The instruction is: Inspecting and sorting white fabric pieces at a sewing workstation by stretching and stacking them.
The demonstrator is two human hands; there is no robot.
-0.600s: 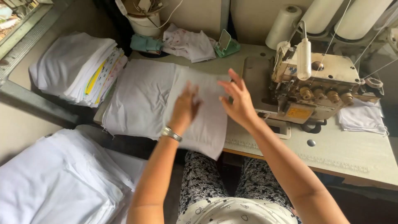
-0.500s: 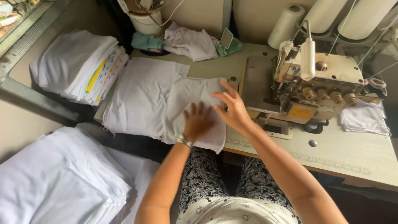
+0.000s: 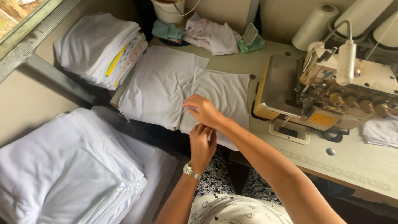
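Note:
A white fabric piece [image 3: 222,93] lies on the sewing table, overlapping a stack of white fabric pieces [image 3: 159,83] to its left. My right hand [image 3: 203,110] rests on the piece's left part, fingers curled and pinching the cloth. My left hand [image 3: 202,143], with a metal wristwatch on the wrist, sits just below it at the piece's near edge, fingertips on the hem. The two hands touch each other.
A beige overlock sewing machine [image 3: 331,97] stands to the right on the table [image 3: 352,166], thread cones [image 3: 313,27] behind it. Folded white fabric stacks lie at the lower left [image 3: 66,166] and upper left [image 3: 99,47]. Crumpled cloths [image 3: 211,35] lie at the back.
Both hands pulled back from the middle of the fabric piece toward its near left edge and closed from flat, spread fingers into a pinch on the cloth.

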